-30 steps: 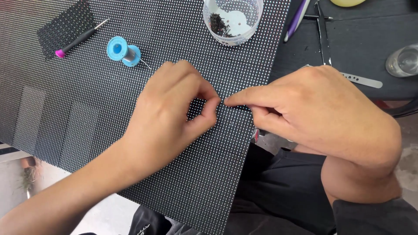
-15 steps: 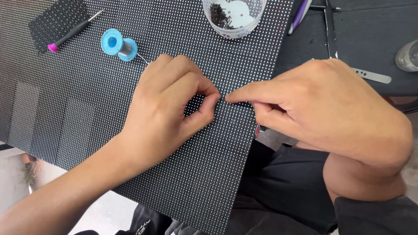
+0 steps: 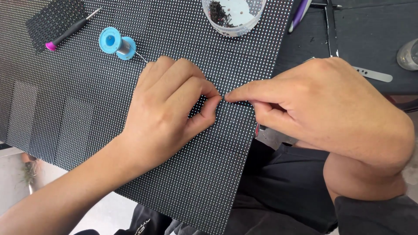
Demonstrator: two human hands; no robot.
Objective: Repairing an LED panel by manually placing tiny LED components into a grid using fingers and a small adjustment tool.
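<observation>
A large black panel (image 3: 174, 182) covered in a fine grid of small dots lies in front of me. My left hand (image 3: 170, 109) rests on it with its fingers curled and thumb pressed to forefinger. My right hand (image 3: 322, 104) comes in from the right, its fingertips meeting the left thumb at one spot on the panel. It pinches a thin dark tool (image 3: 239, 102) under the forefinger. A thin wire (image 3: 140, 56) runs from a blue spool (image 3: 115, 42) and disappears under my left hand. Whether that hand grips the wire is hidden.
A pink-capped small screwdriver (image 3: 69, 30) lies on a small panel piece (image 3: 52, 19) at the far left. A clear cup (image 3: 233, 15) with dark bits stands at the panel's top edge. Metal tweezers (image 3: 370, 74) and a purple pen (image 3: 300, 13) lie on the dark table (image 3: 357, 39).
Both hands stay pinched together at the same spot on the panel. Only the view has shifted slightly.
</observation>
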